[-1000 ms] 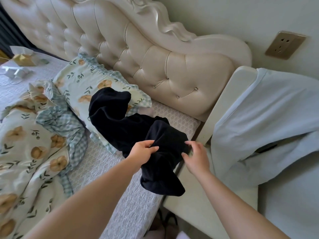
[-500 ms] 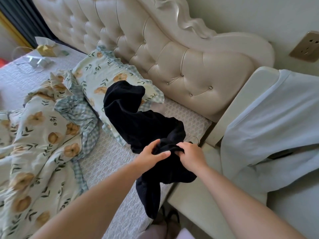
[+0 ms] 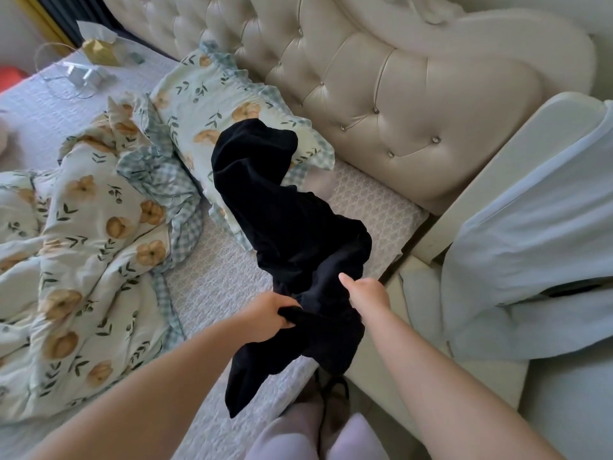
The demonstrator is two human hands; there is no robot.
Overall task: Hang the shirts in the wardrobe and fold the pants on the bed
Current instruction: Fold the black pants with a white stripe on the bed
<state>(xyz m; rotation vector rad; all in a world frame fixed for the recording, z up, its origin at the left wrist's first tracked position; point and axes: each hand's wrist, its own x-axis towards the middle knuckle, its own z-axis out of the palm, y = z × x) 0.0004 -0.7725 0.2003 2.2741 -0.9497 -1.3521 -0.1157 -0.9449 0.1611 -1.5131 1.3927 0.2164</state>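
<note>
While over bed [image 3: 212, 280] edge, pants [image 3: 285, 210] in hands [image 3: 268, 315] [image 3: 368, 292]

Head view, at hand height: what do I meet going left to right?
Floral quilt → left hand → right hand → pale blue garment. The black garment that both hands grip spans the middle, so it is left out.

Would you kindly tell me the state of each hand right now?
Left hand: closed, gripping a bunch of the black pants.
Right hand: closed, gripping the same pants beside it.
</note>
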